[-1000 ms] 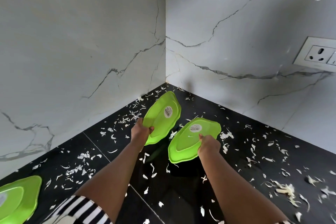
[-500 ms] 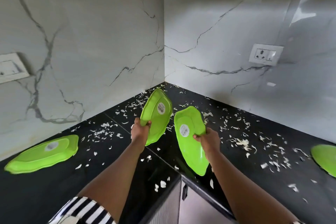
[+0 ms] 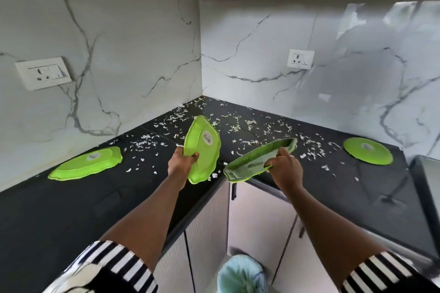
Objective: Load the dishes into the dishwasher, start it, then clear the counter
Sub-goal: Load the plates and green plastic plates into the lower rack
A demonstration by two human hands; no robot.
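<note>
Above the corner of the black glossy desk (image 3: 71, 197), the left hand (image 3: 182, 165) is pinching the rim of a green plate (image 3: 202, 150), which is standing almost upright, its sticker side facing the camera. Just right of it, the right hand (image 3: 284, 170) is gripping the edge of a second plate (image 3: 259, 158), tilted nearly flat, thumb on top. Both plates are looking like thin plastic with wavy rims: probably light, stiff and a little slippery, so the rim seems the best place to hold. Far left of the grip, a third plate (image 3: 85, 165) is lying face down; far right, a fourth (image 3: 367, 150). White shreds (image 3: 238, 126) are covering the desk.
</note>
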